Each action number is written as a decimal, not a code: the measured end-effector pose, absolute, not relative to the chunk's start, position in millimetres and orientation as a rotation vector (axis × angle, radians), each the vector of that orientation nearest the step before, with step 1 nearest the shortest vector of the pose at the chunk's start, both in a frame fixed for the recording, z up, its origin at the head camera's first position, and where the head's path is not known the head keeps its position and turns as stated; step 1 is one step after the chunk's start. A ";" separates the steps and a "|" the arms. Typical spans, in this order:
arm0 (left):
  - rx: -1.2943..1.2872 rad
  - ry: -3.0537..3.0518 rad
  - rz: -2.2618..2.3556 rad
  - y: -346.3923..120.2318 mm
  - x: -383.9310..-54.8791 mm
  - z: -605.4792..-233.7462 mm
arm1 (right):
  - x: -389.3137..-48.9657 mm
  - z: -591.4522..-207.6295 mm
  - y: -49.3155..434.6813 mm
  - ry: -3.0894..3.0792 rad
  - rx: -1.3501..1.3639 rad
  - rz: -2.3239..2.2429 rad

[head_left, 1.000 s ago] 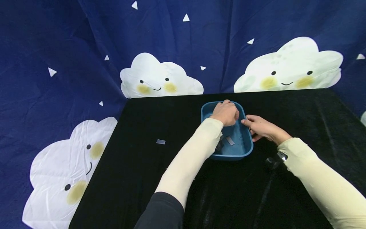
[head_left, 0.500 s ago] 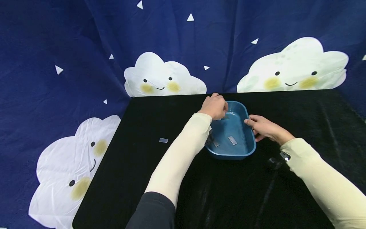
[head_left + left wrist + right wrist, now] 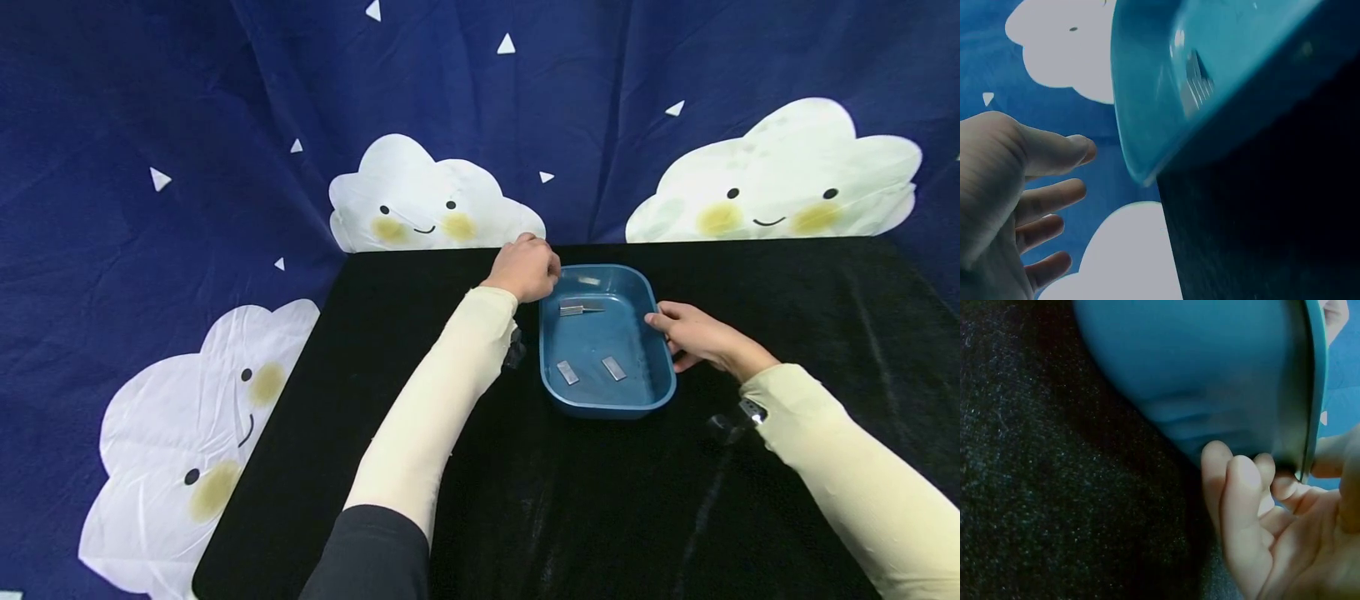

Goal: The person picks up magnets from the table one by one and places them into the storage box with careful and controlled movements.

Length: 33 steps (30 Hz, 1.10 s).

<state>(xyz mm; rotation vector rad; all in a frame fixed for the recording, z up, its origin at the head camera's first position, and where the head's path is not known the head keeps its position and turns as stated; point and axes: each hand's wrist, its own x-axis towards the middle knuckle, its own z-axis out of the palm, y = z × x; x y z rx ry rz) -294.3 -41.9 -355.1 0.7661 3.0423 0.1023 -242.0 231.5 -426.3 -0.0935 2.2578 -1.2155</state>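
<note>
A blue plastic bin stands on the black cloth in the head view. My right hand holds its right side, thumb at the rim and the other fingers against the outer wall, as the right wrist view shows. Just left of the bin is my left hand, apart from it and with nothing between its loosely bent fingers. Inside the bin lie two small flat metal plates near the front and a ribbed metal piece toward the back, which shows thin parallel strips in the left wrist view.
Black cloth covers the table on both sides of the bin. A dark blue curtain with white clouds hangs behind the table's far edge. My left sleeve crosses the left middle of the table.
My left hand has come out of the bin and moved left past its rim, uncovering the ribbed metal piece and a plate. My right hand keeps its hold. The left sleeve now covers the loose plate's spot.
</note>
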 end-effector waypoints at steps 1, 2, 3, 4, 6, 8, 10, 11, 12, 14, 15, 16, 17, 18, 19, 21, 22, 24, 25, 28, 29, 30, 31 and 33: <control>0.757 3.043 0.107 -46.4 -295.0 -355.0 | -242.0 -426.2 231.4 2.258 -0.094 -1.215; 0.748 3.044 0.111 -51.0 -295.5 -355.3 | -242.1 -426.1 231.1 2.257 -0.096 -1.214; 0.740 3.042 0.115 -55.7 -295.9 -355.7 | -242.1 -425.9 230.8 2.255 -0.099 -1.213; 0.736 3.042 0.110 -60.0 -296.3 -356.0 | -241.9 -425.9 230.9 2.255 -0.101 -1.213; 0.730 3.042 0.103 -68.9 -297.0 -357.2 | -241.5 -425.8 230.8 2.254 -0.106 -1.215; 0.725 3.045 0.092 -79.0 -297.3 -358.8 | -241.3 -425.8 230.3 2.251 -0.110 -1.217; 0.717 3.045 0.099 -89.3 -297.4 -360.5 | -241.1 -426.0 230.1 2.250 -0.112 -1.221; 0.712 3.044 0.107 -94.4 -297.1 -361.1 | -241.1 -426.1 230.2 2.250 -0.112 -1.222; 0.708 3.043 0.113 -99.3 -296.9 -361.7 | -241.2 -426.3 230.3 2.250 -0.111 -1.223; 0.695 3.043 0.125 -108.8 -296.3 -363.1 | -241.5 -426.8 230.7 2.249 -0.106 -1.224; 0.687 3.041 0.132 -113.1 -295.8 -363.5 | -241.7 -427.1 231.0 2.249 -0.103 -1.223; 0.677 3.039 0.140 -117.2 -295.4 -364.1 | -241.9 -427.6 231.3 2.249 -0.100 -1.222; 0.665 3.038 0.142 -121.1 -294.8 -364.8 | -242.0 -428.0 231.6 2.247 -0.097 -1.222; 0.653 3.036 0.141 -124.9 -294.3 -365.8 | -242.2 -428.5 231.9 2.245 -0.095 -1.223; 0.638 3.033 0.144 -128.7 -294.0 -367.1 | -242.6 -429.1 231.8 2.243 -0.094 -1.223; 0.610 3.029 0.149 -135.2 -293.5 -369.5 | -243.1 -430.1 232.4 2.240 -0.101 -1.224; 0.594 3.026 0.153 -137.8 -293.1 -370.6 | -243.3 -431.0 232.9 2.236 -0.103 -1.227; 0.575 3.027 0.150 -142.3 -292.9 -372.6 | -243.0 -431.9 233.8 2.232 -0.111 -1.232; 0.571 3.027 0.150 -144.2 -292.8 -373.1 | -242.8 -432.2 234.1 2.230 -0.114 -1.234; 0.574 3.021 0.154 -149.7 -291.2 -373.8 | -242.2 -432.4 234.4 2.226 -0.114 -1.238; 0.580 3.020 0.157 -151.8 -290.4 -374.0 | -242.0 -431.8 234.1 2.225 -0.114 -1.238; 0.588 3.017 0.160 -154.1 -289.2 -373.8 | -242.0 -431.4 233.8 2.226 -0.114 -1.238; 0.593 3.014 0.169 -156.7 -287.9 -373.8 | -242.2 -431.0 233.4 2.225 -0.113 -1.237; 0.599 3.012 0.179 -162.3 -284.7 -373.8 | -242.7 -430.0 232.6 2.225 -0.113 -1.236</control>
